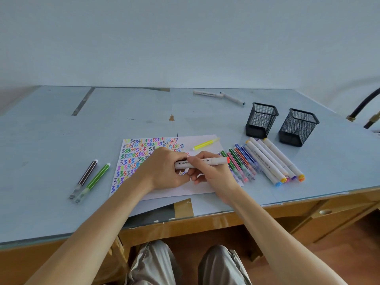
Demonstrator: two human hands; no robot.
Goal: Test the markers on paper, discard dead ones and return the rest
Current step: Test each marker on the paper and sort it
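Observation:
A white marker with a red-orange end [213, 161] lies level above the paper [201, 188]; my left hand [164, 169] grips its left end and my right hand [209, 171] grips its middle. The sheet's left part is filled with coloured zigzag marks [139, 153]. A yellow highlighter [206, 144] rests on the sheet's far right corner. Right of the paper lie a row of thin coloured markers [240, 164] and several thick white markers [273, 160]. Two black mesh pen holders [261, 119] [298, 126] stand behind them.
A brown marker [84, 178] and a green marker [93, 183] lie left of the paper. Two white markers [208, 94] [232, 98] rest at the table's far edge. The wooden desk edge [205, 223] runs in front, with a black hose [364, 103] at far right.

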